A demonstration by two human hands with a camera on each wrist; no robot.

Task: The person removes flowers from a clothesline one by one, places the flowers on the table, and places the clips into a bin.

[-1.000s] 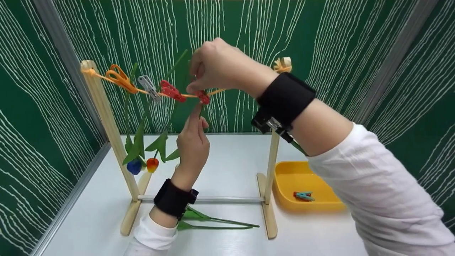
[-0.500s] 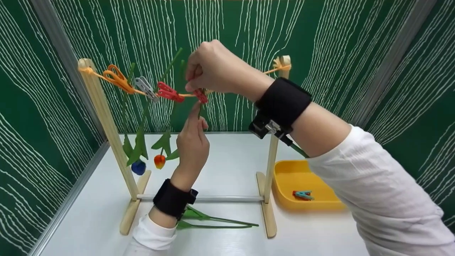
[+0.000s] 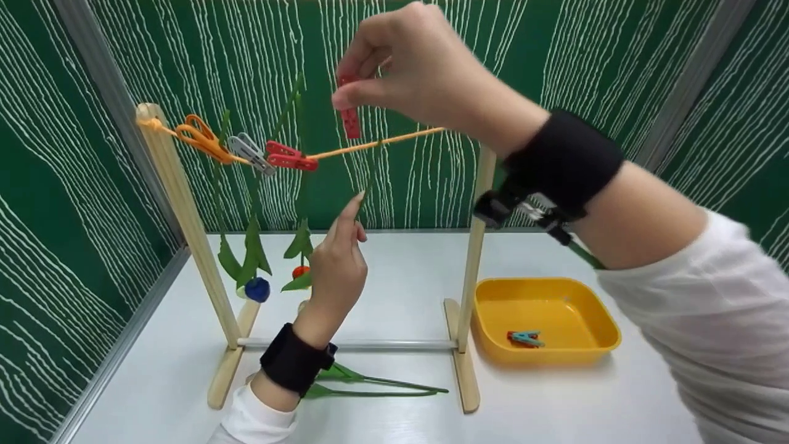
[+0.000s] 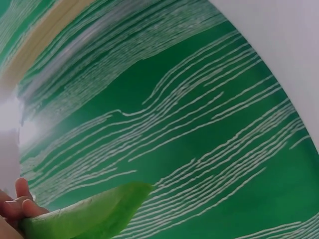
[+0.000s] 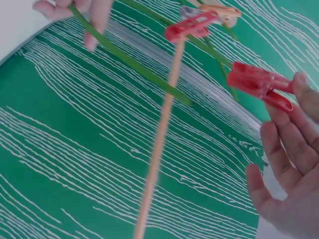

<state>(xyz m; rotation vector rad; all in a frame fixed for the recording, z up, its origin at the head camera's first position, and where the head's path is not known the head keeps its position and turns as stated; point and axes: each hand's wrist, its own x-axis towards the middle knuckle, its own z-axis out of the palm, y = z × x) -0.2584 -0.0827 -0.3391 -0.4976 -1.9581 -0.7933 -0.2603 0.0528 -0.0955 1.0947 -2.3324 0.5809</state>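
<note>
My right hand (image 3: pixel 425 68) pinches a red clothespin (image 3: pixel 351 123) between thumb and fingers, just above the orange cord (image 3: pixel 407 137). Lower down, my left hand (image 3: pixel 339 268) holds an artificial flower by its green stem (image 3: pixel 372 176), whose tip reaches up to the cord. In the left wrist view a broad leaf (image 4: pixel 94 211) of that flower sticks out beside the fingers; its blossom is hidden. To the left, an orange clothespin (image 3: pixel 203 143), a grey one (image 3: pixel 249 153) and a second red clothespin (image 3: pixel 291 158) clip upside-down flowers, including a blue tulip (image 3: pixel 257 290) and an orange-red one (image 3: pixel 300 271).
A wooden post (image 3: pixel 185 228) at the left and another post (image 3: pixel 474 259) at the right carry the cord. Two green stems (image 3: pixel 394 388) lie on the white table (image 3: pixel 382 425) in front. Right of the stand is a yellow tray (image 3: pixel 555 354) with a teal clothespin (image 3: pixel 525 338) inside.
The right hand has lifted the red clothespin off the cord, up and slightly right. The stem in my left hand has tilted right. The clipped flowers have swung right.
</note>
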